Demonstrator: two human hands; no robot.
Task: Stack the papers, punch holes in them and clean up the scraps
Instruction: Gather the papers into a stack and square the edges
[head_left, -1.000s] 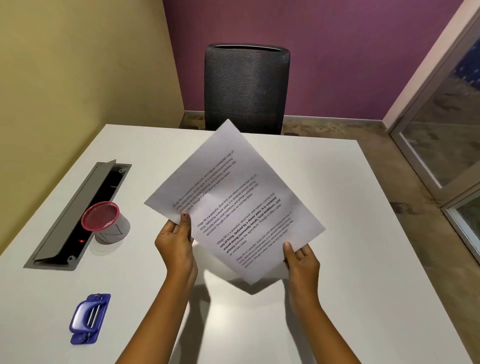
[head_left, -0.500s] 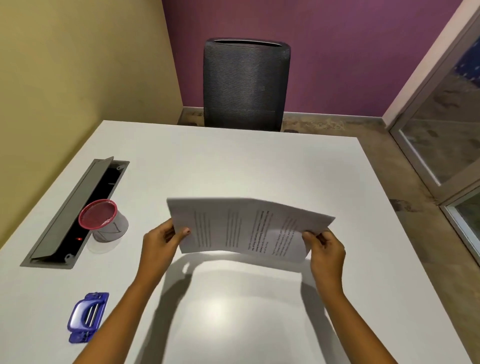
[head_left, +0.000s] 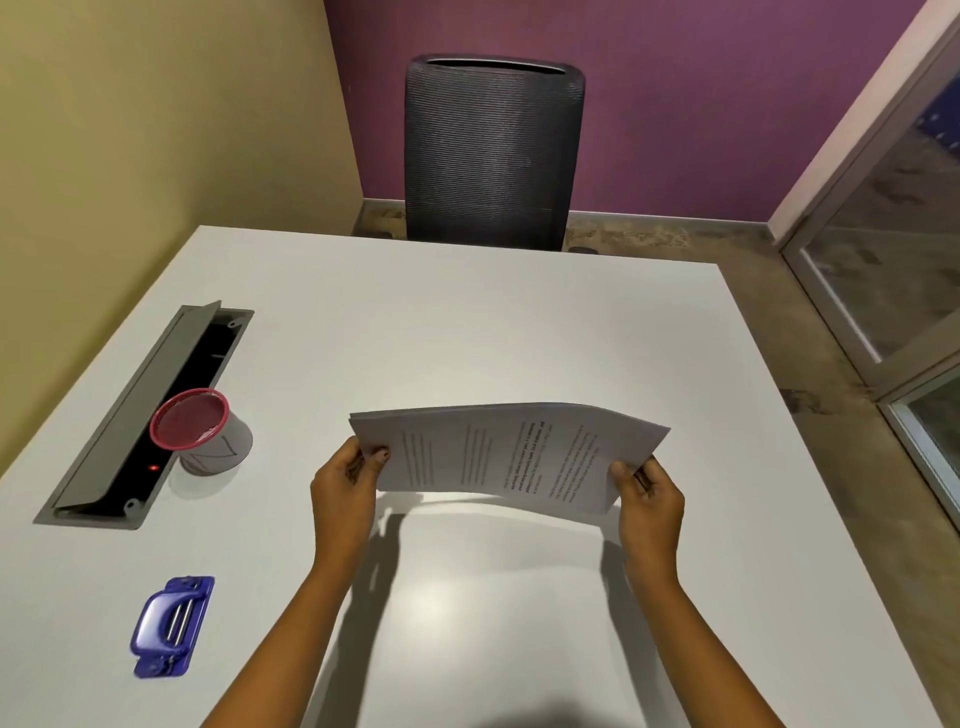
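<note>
A thin stack of printed white papers (head_left: 498, 452) is held upright on its long edge just above the white table (head_left: 467, 322), bowed slightly in the middle. My left hand (head_left: 348, 480) pinches the stack's left short edge, and my right hand (head_left: 647, 493) pinches its right short edge. A blue hole punch (head_left: 171, 626) lies flat on the table at the near left, well apart from both hands.
A grey mesh cup with a red rim (head_left: 205, 434) stands left of the papers, beside an open cable tray (head_left: 150, 410) set into the table. A dark mesh chair (head_left: 493, 161) stands at the far edge. Glass panels (head_left: 893, 249) lie to the right.
The papers were turned from a tilted, face-up hold to standing on their long edge. Both hands slid out to the short edges and lowered the stack towards the table.
</note>
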